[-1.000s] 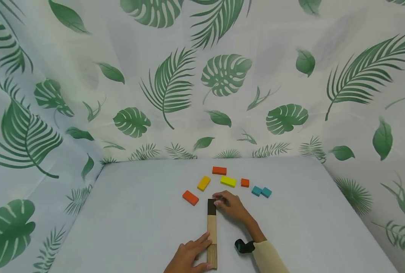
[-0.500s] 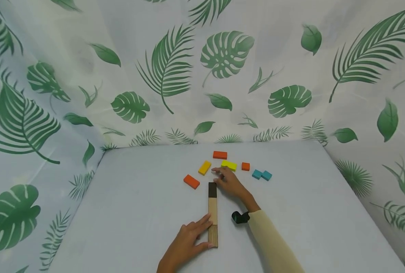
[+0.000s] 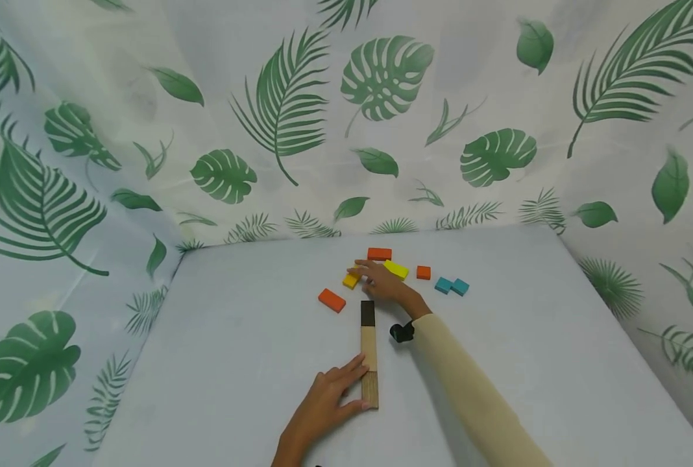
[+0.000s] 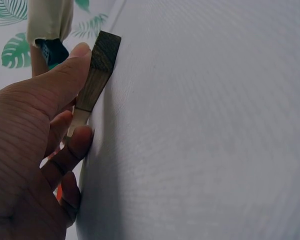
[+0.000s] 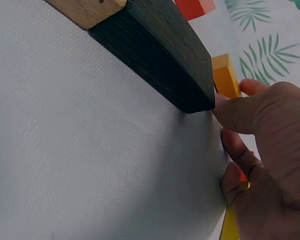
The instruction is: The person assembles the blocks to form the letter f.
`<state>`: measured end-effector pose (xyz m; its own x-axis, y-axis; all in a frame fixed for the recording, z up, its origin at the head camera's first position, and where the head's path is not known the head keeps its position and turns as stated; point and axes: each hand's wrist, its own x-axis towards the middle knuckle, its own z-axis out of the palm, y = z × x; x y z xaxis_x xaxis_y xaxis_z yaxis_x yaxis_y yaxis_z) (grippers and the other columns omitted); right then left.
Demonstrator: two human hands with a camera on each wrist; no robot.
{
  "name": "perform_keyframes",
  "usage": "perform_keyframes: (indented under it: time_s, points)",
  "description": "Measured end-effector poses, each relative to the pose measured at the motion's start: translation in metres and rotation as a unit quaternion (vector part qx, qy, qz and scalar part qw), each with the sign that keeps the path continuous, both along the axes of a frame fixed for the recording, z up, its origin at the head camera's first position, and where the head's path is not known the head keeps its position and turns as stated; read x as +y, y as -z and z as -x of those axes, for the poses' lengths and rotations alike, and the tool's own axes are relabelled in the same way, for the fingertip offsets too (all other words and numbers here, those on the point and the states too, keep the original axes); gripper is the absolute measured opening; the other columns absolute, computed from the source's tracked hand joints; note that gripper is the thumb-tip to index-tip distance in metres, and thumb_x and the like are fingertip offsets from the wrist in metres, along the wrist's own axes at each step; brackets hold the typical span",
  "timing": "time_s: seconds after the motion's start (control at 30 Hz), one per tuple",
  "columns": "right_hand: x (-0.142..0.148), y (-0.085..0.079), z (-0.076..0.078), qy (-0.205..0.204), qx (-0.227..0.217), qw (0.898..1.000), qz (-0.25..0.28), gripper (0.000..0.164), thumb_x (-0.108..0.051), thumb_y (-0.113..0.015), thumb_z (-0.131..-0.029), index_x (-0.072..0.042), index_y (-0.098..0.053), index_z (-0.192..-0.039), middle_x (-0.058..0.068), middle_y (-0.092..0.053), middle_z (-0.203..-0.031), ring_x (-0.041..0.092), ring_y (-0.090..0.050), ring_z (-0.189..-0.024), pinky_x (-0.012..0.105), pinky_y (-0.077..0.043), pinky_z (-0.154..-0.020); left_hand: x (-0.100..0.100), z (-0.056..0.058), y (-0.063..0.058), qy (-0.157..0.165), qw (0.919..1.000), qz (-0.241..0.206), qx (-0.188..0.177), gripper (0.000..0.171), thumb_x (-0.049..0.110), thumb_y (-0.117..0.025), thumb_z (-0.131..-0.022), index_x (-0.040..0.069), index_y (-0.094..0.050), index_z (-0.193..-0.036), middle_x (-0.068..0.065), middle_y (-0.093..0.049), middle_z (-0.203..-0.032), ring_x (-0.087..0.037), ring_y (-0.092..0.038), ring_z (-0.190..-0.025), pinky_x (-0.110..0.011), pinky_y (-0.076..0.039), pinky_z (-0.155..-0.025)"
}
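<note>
A straight row of wooden blocks runs away from me: a brown block point(image 3: 370, 392) nearest, a pale block point(image 3: 368, 347) in the middle, a near-black block point(image 3: 368, 313) at the far end. Along its left side my left hand point(image 3: 326, 397) rests, fingertips on the pale block and thumb by the near end. My right hand point(image 3: 384, 283) reaches past the far end, over an orange-yellow block point(image 3: 350, 281). Its index finger lies across that block in the head view. In the right wrist view, the thumb point(image 5: 237, 112) sits beside the black block's corner; contact with the orange-yellow block point(image 5: 225, 75) is unclear.
Around the right hand lie a red-orange block point(image 3: 331, 299), another red-orange block point(image 3: 379, 253), a yellow block point(image 3: 398, 270) and a small red block point(image 3: 424, 272). Two blue blocks point(image 3: 443, 285) touch farther right. A leaf-patterned cloth point(image 3: 300, 117) bounds the white table point(image 3: 235, 363).
My right hand has left the black block and moved forward and left onto the orange-yellow block. My left hand stays on the row. The head view has tilted down.
</note>
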<state>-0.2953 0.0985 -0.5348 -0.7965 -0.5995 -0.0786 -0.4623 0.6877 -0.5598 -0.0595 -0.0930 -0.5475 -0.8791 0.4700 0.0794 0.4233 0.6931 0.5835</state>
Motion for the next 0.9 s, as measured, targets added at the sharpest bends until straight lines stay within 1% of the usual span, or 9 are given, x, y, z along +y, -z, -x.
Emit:
perform_keyframes:
  time_s: [0.07,0.2,0.27,0.37,0.47,0.57,0.7,0.8,0.9]
  points:
    - [-0.001,-0.001,0.001,0.011,-0.007,1.0,-0.002,0.049,-0.011,-0.058,-0.097,-0.02,-0.049,-0.144,0.01,-0.037,-0.155,0.032,-0.042,-0.137,0.049,-0.038,-0.111,0.001,0.001,0.0,-0.001,1.0,0.002,-0.002,0.064,0.058,-0.061,-0.087,0.028,-0.052,-0.143,0.015,-0.04,-0.153,0.004,-0.042,-0.074,-0.018,-0.029,-0.067]
    - [-0.003,0.0,0.001,0.031,-0.01,0.999,0.019,0.039,-0.016,-0.064,-0.095,-0.016,-0.058,-0.134,0.008,-0.048,-0.145,0.027,-0.046,-0.13,0.045,-0.038,-0.111,0.001,0.0,0.0,-0.001,1.0,0.002,-0.001,0.064,0.057,-0.062,-0.087,0.026,-0.052,-0.142,0.014,-0.04,-0.153,0.003,-0.042,-0.072,-0.018,-0.029,-0.067]
    - [-0.003,0.0,0.002,0.034,0.002,0.999,0.019,0.036,-0.018,-0.067,-0.094,-0.014,-0.06,-0.128,0.007,-0.052,-0.138,0.025,-0.05,-0.122,0.042,-0.04,-0.11,0.001,0.001,-0.001,-0.001,1.0,0.003,-0.003,0.064,0.057,-0.062,-0.087,0.026,-0.052,-0.142,0.014,-0.04,-0.154,0.003,-0.041,-0.071,-0.018,-0.03,-0.066]
    - [-0.002,0.002,0.002,0.039,0.023,0.999,0.011,0.033,-0.022,-0.07,-0.091,-0.012,-0.061,-0.122,0.007,-0.056,-0.13,0.024,-0.051,-0.115,0.04,-0.042,-0.108,0.002,0.002,-0.002,0.0,1.0,0.002,-0.006,0.064,0.057,-0.062,-0.087,0.027,-0.051,-0.143,0.013,-0.04,-0.154,0.003,-0.041,-0.071,-0.019,-0.031,-0.067]
    - [-0.002,0.002,0.003,0.051,0.033,0.998,0.006,0.033,-0.023,-0.072,-0.09,-0.01,-0.06,-0.118,0.008,-0.058,-0.123,0.024,-0.053,-0.109,0.041,-0.043,-0.106,0.002,0.002,-0.002,0.001,1.0,0.001,-0.006,0.065,0.057,-0.062,-0.087,0.027,-0.05,-0.143,0.013,-0.039,-0.154,0.002,-0.041,-0.072,-0.02,-0.031,-0.068]
    - [0.0,0.002,0.002,0.064,0.035,0.997,-0.002,0.035,-0.023,-0.072,-0.09,-0.008,-0.06,-0.119,0.01,-0.058,-0.121,0.025,-0.054,-0.108,0.041,-0.043,-0.106,0.001,0.002,-0.002,0.002,1.0,-0.001,-0.001,0.065,0.055,-0.063,-0.087,0.026,-0.051,-0.143,0.012,-0.04,-0.154,0.002,-0.041,-0.072,-0.02,-0.031,-0.068]
    - [0.004,0.002,0.0,0.077,0.036,0.996,0.005,0.039,-0.025,-0.071,-0.091,-0.003,-0.063,-0.122,0.014,-0.058,-0.125,0.028,-0.054,-0.112,0.044,-0.042,-0.107,0.001,0.002,-0.002,0.003,1.0,-0.002,0.009,0.065,0.054,-0.064,-0.087,0.025,-0.052,-0.143,0.011,-0.041,-0.154,0.002,-0.041,-0.072,-0.02,-0.031,-0.068]
    - [0.009,0.001,-0.002,0.086,0.043,0.995,0.016,0.041,-0.027,-0.07,-0.091,-0.002,-0.063,-0.123,0.015,-0.058,-0.127,0.029,-0.054,-0.115,0.045,-0.041,-0.108,0.0,0.003,-0.001,0.003,0.9999,-0.002,0.01,0.064,0.055,-0.064,-0.087,0.025,-0.053,-0.142,0.012,-0.041,-0.154,0.003,-0.041,-0.072,-0.019,-0.031,-0.068]
    - [0.014,-0.001,-0.006,0.094,0.051,0.994,0.026,0.042,-0.028,-0.07,-0.091,-0.002,-0.063,-0.124,0.015,-0.059,-0.126,0.029,-0.055,-0.114,0.045,-0.042,-0.107,0.0,0.003,-0.002,0.004,1.0,-0.004,0.006,0.063,0.054,-0.064,-0.087,0.025,-0.053,-0.142,0.012,-0.041,-0.153,0.004,-0.04,-0.071,-0.018,-0.029,-0.066]
